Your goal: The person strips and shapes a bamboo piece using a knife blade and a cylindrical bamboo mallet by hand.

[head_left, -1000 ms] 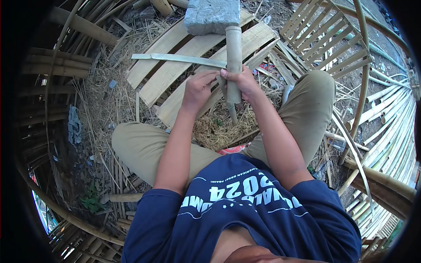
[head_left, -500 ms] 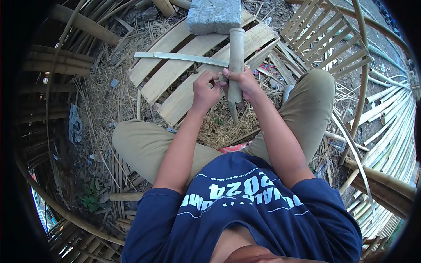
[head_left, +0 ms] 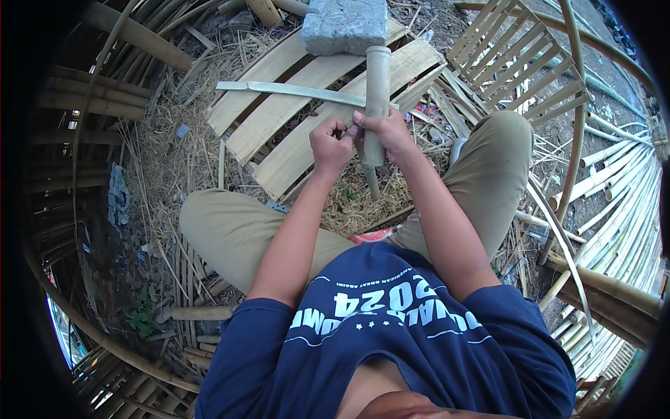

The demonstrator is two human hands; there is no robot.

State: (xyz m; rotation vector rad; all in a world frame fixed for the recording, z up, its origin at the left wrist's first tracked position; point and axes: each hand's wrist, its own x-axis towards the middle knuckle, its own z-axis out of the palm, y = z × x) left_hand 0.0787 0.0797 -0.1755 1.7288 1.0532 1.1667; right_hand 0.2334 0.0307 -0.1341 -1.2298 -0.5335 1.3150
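Note:
My right hand is wrapped round an upright piece of bamboo, its thumb lying across the front. Close beside it, my left hand is closed in a pinch, fingertips near the right thumb; what it holds, if anything, is hidden. A long, pale bamboo strip runs from the left to the bamboo, and its right end passes behind it. Below the hands, a narrow, pointed piece shows under the bamboo's lower end; I cannot tell whether they are joined.
A slatted wooden platform lies in front of me, with a grey block at its far edge. A slatted bamboo rack stands at the upper right. Many bamboo poles lie at the right. Shavings cover the ground between my legs.
My left fingers have curled in closer to the right thumb, and the small piece seen at their tips is now hidden. The right hand keeps its grip; the whole view shifts slightly.

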